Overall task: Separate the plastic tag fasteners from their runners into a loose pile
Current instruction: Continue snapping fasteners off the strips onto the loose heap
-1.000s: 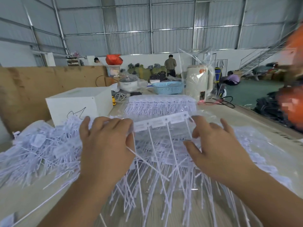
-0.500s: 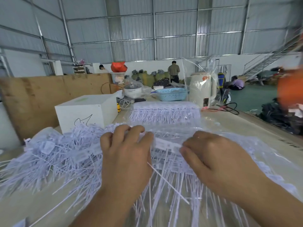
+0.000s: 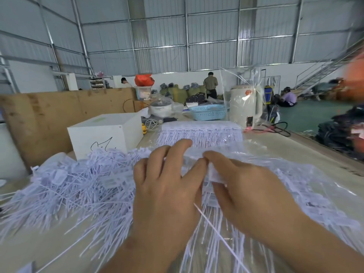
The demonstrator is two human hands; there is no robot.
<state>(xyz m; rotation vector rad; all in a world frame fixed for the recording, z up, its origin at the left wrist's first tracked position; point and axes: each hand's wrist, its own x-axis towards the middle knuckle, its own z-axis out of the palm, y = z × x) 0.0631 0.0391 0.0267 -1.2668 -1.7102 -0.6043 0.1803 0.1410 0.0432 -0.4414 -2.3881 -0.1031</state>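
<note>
Both hands meet over the middle of the desk (image 3: 295,154), backs turned up to the camera. The left hand (image 3: 167,186) has its fingers curled down onto a strip of white tag fasteners (image 3: 215,174), and the right hand (image 3: 248,186) pinches the same strip between thumb and curled fingers, so each grip is closed on it; the 2 index fingers nearly touch. The strip's thin stems hang toward the camera below the hands.

To the left of the hands, a loose pile of separated fasteners (image 3: 74,190) spreads across the desk, touching the left wrist area. On the right, more fasteners lie in rows under clear plastic film (image 3: 307,186). Just beyond the fingertips sits a neat stack of unseparated fastener strips (image 3: 201,133).

Behind the pile stands a white box (image 3: 106,133) with a black scribble on its front. Farther back are a blue perforated basket (image 3: 206,113), a cream kettle wrapped in clear plastic (image 3: 246,103) and a white cooker pot (image 3: 160,108). A plywood board (image 3: 49,119) stands at the left.
</note>
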